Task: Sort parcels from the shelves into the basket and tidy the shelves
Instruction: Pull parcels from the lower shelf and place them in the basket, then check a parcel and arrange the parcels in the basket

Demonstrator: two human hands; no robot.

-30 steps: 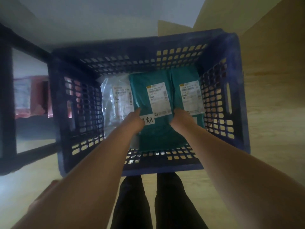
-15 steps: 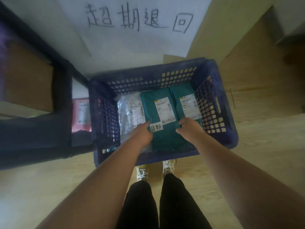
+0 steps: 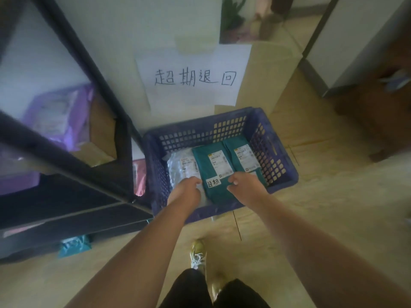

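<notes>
Blue plastic basket: 3 parcels inside.
Middle teal plastic parcel: our left hand and right hand grip its edges, fingers curled.

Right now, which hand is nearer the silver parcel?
Left. The left hand is over the silver parcel; the right hand is beyond the middle teal parcel, at its right edge.

Label print too small, purple parcel blurred, fingertips of left hand and right hand hidden
</notes>
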